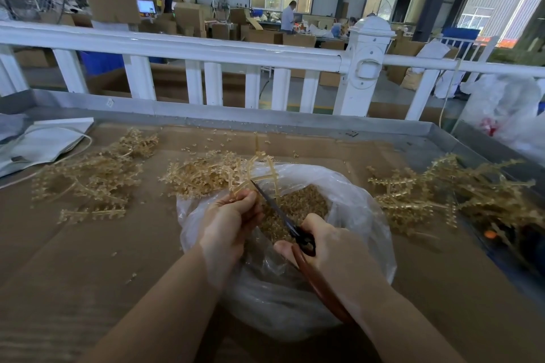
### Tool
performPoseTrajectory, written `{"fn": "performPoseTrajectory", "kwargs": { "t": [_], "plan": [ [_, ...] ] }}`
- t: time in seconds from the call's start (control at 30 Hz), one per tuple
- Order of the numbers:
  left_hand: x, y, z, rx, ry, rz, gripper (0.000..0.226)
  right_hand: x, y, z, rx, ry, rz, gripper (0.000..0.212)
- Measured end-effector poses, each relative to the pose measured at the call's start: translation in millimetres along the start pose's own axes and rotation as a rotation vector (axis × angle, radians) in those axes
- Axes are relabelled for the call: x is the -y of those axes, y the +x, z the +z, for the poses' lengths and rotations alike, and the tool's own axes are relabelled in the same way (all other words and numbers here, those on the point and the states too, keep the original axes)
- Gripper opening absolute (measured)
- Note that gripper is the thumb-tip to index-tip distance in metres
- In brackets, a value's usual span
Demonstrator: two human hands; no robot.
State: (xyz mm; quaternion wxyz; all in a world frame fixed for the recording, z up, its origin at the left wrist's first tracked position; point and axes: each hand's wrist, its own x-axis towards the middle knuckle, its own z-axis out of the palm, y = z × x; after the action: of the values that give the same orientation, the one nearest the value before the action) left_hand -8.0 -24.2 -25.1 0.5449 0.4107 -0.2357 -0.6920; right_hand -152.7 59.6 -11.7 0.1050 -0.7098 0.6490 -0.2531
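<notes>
Gripping a plastic sprig (250,169), the left hand (228,222) holds it over a bag (354,200) while the right hand (330,247) clasps scissors (283,215).

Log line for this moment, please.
left hand grips sprue | right hand holds scissors, blade at sprue | bag below, bits inside

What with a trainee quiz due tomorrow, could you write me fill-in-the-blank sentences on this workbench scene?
1. The right hand holds ____ with a brown handle.
2. The left hand grips a tan plastic branch over a clear ____.
3. Loose branch piles lie on a table lined with ____.
Missing words: scissors; bag; cardboard.
</notes>
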Motion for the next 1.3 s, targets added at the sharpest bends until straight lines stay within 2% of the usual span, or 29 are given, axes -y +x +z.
{"fn": "performPoseTrajectory", "kwargs": {
  "t": [0.2,0.4,0.57,0.73,0.9,1.2,1.3],
  "plan": [
    [-1.2,-0.8,1.0,0.012,0.018,-0.022,0.014,0.6,-0.3,1.7,-0.016,-0.067,-0.023,0.037],
    [-4.0,-1.2,1.9,0.012,0.008,-0.017,0.013,-0.2,-1.5,0.1,-0.011,-0.029,-0.021,0.036],
    [-4.0,2.0,-0.6,0.017,-0.024,-0.038,0.0,-0.1,-3.1,0.0,-0.016,-0.011,-0.022,0.038],
    [-2.1,2.1,0.2,0.022,0.004,-0.053,0.002,0.6,-4.1,0.0,-0.026,0.008,-0.012,0.038],
    [-2.6,-0.4,-1.0,0.06,0.03,-0.071,0.014,1.7,-2.6,1.4,-0.003,0.005,-0.018,0.037],
    [-6.5,0.2,-2.1,0.007,-0.04,-0.127,0.009,0.0,-0.6,3.9,0.009,-0.063,-0.062,0.038],
    [-6.6,0.7,-3.2,0.0,-0.057,-0.128,0.01,0.7,-2.4,2.3,0.005,-0.018,-0.048,0.036]
  ]
}}
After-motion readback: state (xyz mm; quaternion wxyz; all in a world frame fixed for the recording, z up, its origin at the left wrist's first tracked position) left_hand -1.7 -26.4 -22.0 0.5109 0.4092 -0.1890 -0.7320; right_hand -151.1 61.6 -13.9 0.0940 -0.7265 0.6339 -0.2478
